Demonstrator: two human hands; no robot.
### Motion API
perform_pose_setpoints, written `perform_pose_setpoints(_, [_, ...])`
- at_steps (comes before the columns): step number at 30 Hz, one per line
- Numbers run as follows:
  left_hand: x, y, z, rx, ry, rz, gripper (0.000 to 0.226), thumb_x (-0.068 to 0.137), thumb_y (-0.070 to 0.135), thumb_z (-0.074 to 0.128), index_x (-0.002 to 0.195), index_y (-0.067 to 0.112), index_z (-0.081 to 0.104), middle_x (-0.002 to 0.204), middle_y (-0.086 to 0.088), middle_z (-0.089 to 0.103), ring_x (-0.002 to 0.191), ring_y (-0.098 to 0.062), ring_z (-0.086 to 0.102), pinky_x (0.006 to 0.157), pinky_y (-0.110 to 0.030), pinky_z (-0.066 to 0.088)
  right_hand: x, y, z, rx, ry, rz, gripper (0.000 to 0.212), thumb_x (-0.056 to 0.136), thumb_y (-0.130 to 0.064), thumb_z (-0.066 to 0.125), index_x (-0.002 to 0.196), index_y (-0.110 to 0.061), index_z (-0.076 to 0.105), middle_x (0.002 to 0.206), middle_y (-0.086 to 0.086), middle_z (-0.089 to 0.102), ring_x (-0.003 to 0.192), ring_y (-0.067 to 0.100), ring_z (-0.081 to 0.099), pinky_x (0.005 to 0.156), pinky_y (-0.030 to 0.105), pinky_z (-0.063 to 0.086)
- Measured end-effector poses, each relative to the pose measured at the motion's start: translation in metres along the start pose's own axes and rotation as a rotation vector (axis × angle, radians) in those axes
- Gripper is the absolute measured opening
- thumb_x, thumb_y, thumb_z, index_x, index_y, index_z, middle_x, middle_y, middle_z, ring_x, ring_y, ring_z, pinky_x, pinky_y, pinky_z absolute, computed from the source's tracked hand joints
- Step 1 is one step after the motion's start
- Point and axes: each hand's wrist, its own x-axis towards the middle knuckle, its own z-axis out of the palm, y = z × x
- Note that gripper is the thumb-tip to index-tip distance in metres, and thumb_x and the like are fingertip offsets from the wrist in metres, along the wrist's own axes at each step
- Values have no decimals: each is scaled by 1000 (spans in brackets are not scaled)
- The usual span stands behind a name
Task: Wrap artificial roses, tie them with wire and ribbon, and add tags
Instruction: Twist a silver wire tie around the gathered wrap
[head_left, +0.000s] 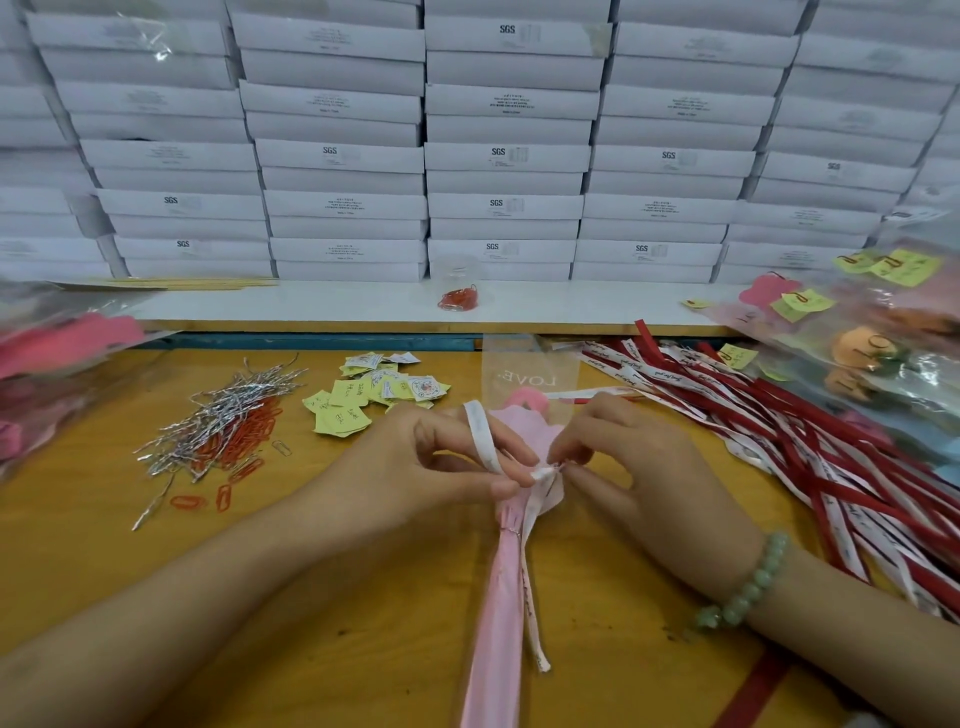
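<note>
Ribbon (484, 435), white with print, runs between your two hands. Your left hand (441, 462) has its fingers curled, a loop of the ribbon lies over them, and thumb and fingertip nip it close to the knot. Your right hand (623, 457) pinches the same ribbon at the knot with thumb and forefinger, the other fingers loosely bent; a green bracelet (748, 587) sits on that wrist. The knot lies on the rose (527, 397), which lies on the table (363, 597) between your hands. Its pink wrap (496, 597) tapers toward you and its head points away under a clear sleeve (530, 366) printed LOVE. A thin wire (511, 531) circles the wrap just below the knot, and one ribbon tail trails down beside the wrap. Left of your hands lie silver ties (223, 405) heaped on red clips (249, 436), with yellow and white tags (374, 395) between them and the rose. To your right spreads a heap of red and white strips (810, 457), and beyond it bags (883, 353) of wrapped flowers with yellow notes. More pink goods in plastic (62, 343) sit at the far left. Behind, a white shelf (332, 304) carries a clear cup (460, 291) of red clips in front of stacked white boxes (504, 156).
</note>
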Motion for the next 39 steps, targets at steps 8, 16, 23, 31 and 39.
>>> perform_pose_setpoints(8, [-6,-11,-15,-204,-75,-130,21,76,33,72,92,21,80,97,-1,76,79,-8,65,63,-19,50,3,0,0,1002,-109,317,18,90,-15,57,74,-15,65,68,6,61,72,16,61,70,23,49])
perform_pose_setpoints(16, [-6,-16,-16,-326,-100,-214,24,78,34,74,92,15,78,97,-11,75,82,-15,70,62,-20,53,5,10,-5,831,80,404,43,91,-37,59,58,-11,51,53,6,31,46,9,29,44,21,26])
perform_pose_setpoints(23, [-5,-19,-16,-344,-112,-239,24,80,33,72,91,12,77,85,-10,74,74,-15,70,55,-19,51,2,15,-11,-249,-47,264,23,86,-20,57,90,-32,39,61,-4,51,53,11,49,49,35,46])
perform_pose_setpoints(31, [-5,-19,-17,-289,-210,-301,17,86,28,68,84,12,73,67,-10,70,54,-14,64,45,-16,45,3,11,-14,-587,-235,267,26,86,-16,48,101,-32,34,61,-6,47,53,9,46,46,25,35])
perform_pose_setpoints(39, [1,-15,-9,266,315,-347,34,78,39,76,90,20,51,76,-1,67,50,-13,52,46,-20,43,0,5,-10,-592,-142,139,30,89,-36,44,118,-32,46,106,-13,53,100,12,50,85,31,39])
